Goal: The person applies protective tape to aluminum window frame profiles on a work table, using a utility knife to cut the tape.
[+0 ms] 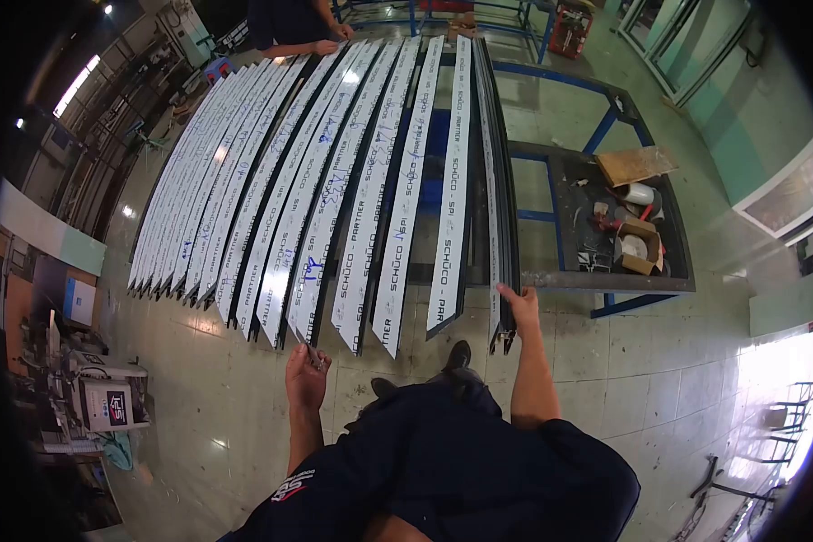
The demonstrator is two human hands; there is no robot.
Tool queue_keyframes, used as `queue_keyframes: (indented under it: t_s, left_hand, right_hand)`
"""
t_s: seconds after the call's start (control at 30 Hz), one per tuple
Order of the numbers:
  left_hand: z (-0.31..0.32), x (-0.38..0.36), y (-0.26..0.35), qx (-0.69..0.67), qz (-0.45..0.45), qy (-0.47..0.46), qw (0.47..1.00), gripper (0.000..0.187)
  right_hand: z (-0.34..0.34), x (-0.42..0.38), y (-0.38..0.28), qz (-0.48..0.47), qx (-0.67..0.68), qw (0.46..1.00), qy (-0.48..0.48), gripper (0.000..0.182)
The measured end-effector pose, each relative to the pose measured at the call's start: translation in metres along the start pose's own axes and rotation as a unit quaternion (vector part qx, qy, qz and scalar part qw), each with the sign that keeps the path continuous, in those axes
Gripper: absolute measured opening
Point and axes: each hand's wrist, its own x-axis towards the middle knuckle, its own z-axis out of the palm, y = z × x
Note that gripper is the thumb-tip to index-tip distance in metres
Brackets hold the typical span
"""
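Observation:
Long aluminium profiles [397,226] with mitred ends and white printed protective film lie side by side across the blue-framed table. My right hand [522,309] is closed around the near end of the rightmost profile [495,199], which is turned so that its dark side shows. My left hand [307,372] has its fingers curled at the near tip of a profile [307,298] left of the middle, which bears blue handwriting. Just left of my right hand lies another film-covered profile [452,190], with a gap on either side.
A co-worker's hands [334,38] rest at the far ends of the profiles. On the table's right part [576,203] are a wooden board [637,166], a roll [640,194] and an open cardboard box [638,248]. A machine [108,397] stands on the left.

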Motion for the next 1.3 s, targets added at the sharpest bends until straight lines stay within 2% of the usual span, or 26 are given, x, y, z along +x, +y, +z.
queue_keyframes:
  t_s: [0.03,0.07,0.17,0.2,0.3,0.33,0.47,0.57,0.6,0.7,0.73,0.83,0.97,1.07,1.17,1.27,1.3]
  left_hand:
    - [0.001,0.004,-0.001,-0.001,-0.006,-0.001,1.000,0.009]
    - [0.001,0.008,-0.002,-0.001,-0.013,-0.003,1.000,0.009]
    - [0.015,0.018,-0.001,0.008,-0.029,-0.020,0.999,0.009]
    - [0.019,0.020,-0.001,0.013,-0.034,-0.026,0.999,0.009]
    - [0.027,0.028,0.000,0.021,-0.035,-0.030,0.999,0.010]
    - [0.031,0.031,-0.001,0.022,-0.038,-0.035,0.998,0.010]
    - [0.044,0.044,-0.004,0.038,-0.050,-0.072,0.995,0.011]
    - [0.050,0.048,-0.007,0.040,-0.054,-0.084,0.994,0.011]
    - [0.050,0.048,-0.006,0.039,-0.054,-0.083,0.994,0.011]
    - [0.044,0.043,-0.003,0.044,-0.042,-0.095,0.994,0.010]
    - [0.042,0.040,0.000,0.048,-0.038,-0.083,0.995,0.010]
    - [0.025,0.027,0.009,0.050,-0.023,-0.045,0.997,0.010]
    - [-0.010,0.017,0.018,0.038,-0.006,-0.012,0.999,0.012]
    - [-0.020,0.017,0.017,0.033,-0.006,0.012,0.999,0.014]
    - [-0.018,0.021,0.012,0.041,-0.020,0.016,0.999,0.015]
    - [0.001,0.033,0.005,0.051,-0.030,-0.014,0.998,0.014]
    - [0.009,0.037,0.003,0.054,-0.031,-0.028,0.998,0.014]
  right_hand:
    - [-0.010,0.010,0.003,0.084,0.167,0.977,-0.107,0.064]
    - [-0.014,0.017,0.007,0.163,0.327,0.907,-0.209,0.061]
    - [-0.028,0.005,-0.002,0.199,0.360,0.878,-0.247,0.058]
    - [-0.023,0.008,-0.001,0.202,0.350,0.880,-0.249,0.049]
    - [0.010,0.032,0.052,0.143,0.321,0.929,-0.119,0.041]
    - [0.009,0.008,0.024,0.115,0.281,0.948,-0.092,0.044]
    - [0.053,0.005,0.035,0.048,0.235,0.971,0.014,0.044]
    - [0.071,-0.025,-0.004,0.023,0.070,0.992,0.098,0.049]
    - [0.075,-0.036,-0.023,0.046,0.043,0.994,0.092,0.062]
    - [0.088,-0.057,-0.051,0.059,-0.018,0.989,0.134,0.067]
    - [0.088,-0.060,-0.058,0.080,-0.034,0.987,0.132,0.075]
    - [0.084,-0.058,-0.058,0.076,-0.083,0.980,0.163,0.085]
    - [0.046,-0.045,-0.057,0.093,-0.170,0.967,0.165,0.086]
    - [0.020,-0.034,-0.053,0.071,-0.198,0.970,0.124,0.090]
    - [0.012,-0.016,-0.036,-0.009,-0.274,0.958,0.083,0.093]
    - [0.028,-0.024,-0.024,-0.080,-0.370,0.911,0.166,0.095]
    - [0.027,-0.025,-0.027,-0.042,-0.352,0.924,0.142,0.094]
